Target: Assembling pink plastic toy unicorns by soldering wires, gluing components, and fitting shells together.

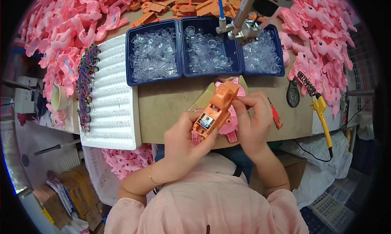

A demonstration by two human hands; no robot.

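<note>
My left hand [181,138] is wrapped round an orange plastic toy housing [223,96] and holds it tilted above the table. An opening in the housing's near part shows a small pale component with a red dot. My right hand [255,122] is closed in a pinch at the housing's upper right side. A speck of red shows at its fingertips, too small to name. Under and behind the housing lies a pink toy shell [229,130], partly hidden, on a yellowish support [203,96].
Blue bins [181,71] of clear plastic parts stand behind my hands, beneath a metal machine head [248,30]. At left, wired components [87,83] lie along a white ribbed tray [114,124]. Pink pieces [326,42] and orange pieces [199,6] are heaped around. A yellow soldering iron [321,116] sits right.
</note>
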